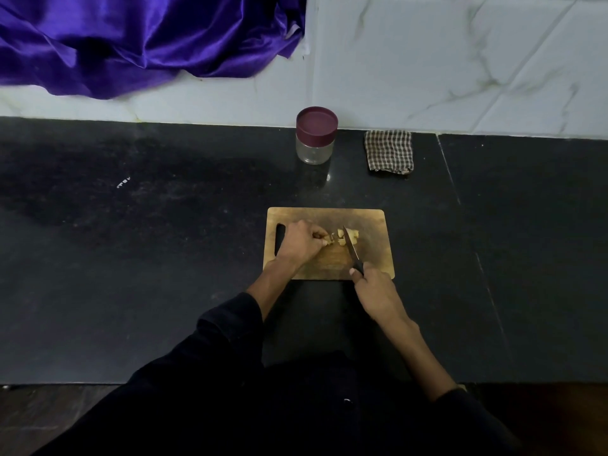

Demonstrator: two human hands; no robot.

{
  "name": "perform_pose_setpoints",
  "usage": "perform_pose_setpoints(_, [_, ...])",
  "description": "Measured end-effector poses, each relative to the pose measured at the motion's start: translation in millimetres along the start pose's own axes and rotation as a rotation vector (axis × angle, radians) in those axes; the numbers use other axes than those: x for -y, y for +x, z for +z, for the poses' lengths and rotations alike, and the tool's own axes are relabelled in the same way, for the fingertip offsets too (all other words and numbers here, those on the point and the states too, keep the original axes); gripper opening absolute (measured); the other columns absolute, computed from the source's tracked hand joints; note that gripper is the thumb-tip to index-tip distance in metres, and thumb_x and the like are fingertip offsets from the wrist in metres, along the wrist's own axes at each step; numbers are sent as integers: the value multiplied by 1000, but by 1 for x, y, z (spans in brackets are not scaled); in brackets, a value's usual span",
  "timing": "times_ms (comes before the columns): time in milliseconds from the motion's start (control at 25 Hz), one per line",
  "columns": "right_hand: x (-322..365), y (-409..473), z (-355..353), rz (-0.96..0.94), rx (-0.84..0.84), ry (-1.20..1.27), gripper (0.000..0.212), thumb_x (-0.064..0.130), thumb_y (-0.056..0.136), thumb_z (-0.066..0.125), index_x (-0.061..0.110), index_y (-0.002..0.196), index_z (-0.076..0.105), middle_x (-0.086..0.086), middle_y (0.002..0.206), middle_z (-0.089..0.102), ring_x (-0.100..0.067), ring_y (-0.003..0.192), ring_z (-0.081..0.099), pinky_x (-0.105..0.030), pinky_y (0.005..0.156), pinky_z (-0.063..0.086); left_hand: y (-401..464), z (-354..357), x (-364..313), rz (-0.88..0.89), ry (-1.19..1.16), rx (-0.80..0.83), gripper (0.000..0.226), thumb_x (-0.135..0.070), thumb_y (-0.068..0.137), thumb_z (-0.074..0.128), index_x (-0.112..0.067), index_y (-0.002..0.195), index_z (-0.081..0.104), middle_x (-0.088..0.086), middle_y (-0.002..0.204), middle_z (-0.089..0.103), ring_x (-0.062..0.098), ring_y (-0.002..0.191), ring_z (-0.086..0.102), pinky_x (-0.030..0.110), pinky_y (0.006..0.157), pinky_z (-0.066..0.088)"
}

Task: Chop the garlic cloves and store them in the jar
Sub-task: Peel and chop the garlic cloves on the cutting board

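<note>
My left hand (301, 243) pinches garlic (335, 240) right beside the knife (351, 250) my right hand (375, 291) grips; a slip could nick fingertips.

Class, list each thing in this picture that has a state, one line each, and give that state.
Jar: upright, lid on, looks empty.
Garlic: partly chopped, on the board.
Knife: blade down among the garlic.
Left hand: pinching a garlic piece.
Right hand: gripping the knife handle.
Chopping board: flat on the counter.
Checked cloth: folded, beside the jar.
</note>
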State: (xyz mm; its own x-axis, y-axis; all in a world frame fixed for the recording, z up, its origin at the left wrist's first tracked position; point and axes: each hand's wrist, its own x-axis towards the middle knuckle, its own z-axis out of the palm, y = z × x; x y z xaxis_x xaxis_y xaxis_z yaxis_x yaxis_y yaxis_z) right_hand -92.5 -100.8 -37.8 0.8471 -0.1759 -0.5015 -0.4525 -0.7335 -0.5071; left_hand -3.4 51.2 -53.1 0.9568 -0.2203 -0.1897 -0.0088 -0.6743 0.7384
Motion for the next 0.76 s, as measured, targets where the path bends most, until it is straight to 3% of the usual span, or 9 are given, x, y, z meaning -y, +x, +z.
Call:
perform_pose_setpoints(200, [6, 2, 7, -61, 26, 15, 26, 33, 105, 43, 12, 111, 56, -8, 101, 62, -25, 95, 62, -49, 87, 53, 1, 1, 1, -12, -8, 0, 16, -9, 84, 69, -10, 99, 74, 2, 102, 72, 8, 92, 65, 22, 86, 52])
perform_pose_setpoints(440, [8, 5, 9, -58, 40, -6, 25, 33, 105, 43, 13, 114, 56, -6, 101, 61, -22, 94, 62, -47, 86, 53, 1, -2, -1, -13, 5, 22, 20, -8, 86, 67, -8, 106, 71, 4, 109, 70, 11, 99, 64, 17, 85, 47])
perform_pose_setpoints(760, [7, 7, 9, -77, 24, 0, 24, 34, 105, 43, 14, 113, 56, -7, 101, 62, -22, 93, 62, -48, 86, 54, 1, -3, 0, 1, 3, 25, 18, -7, 85, 67, -10, 102, 73, 2, 106, 71, 8, 95, 64, 20, 87, 50])
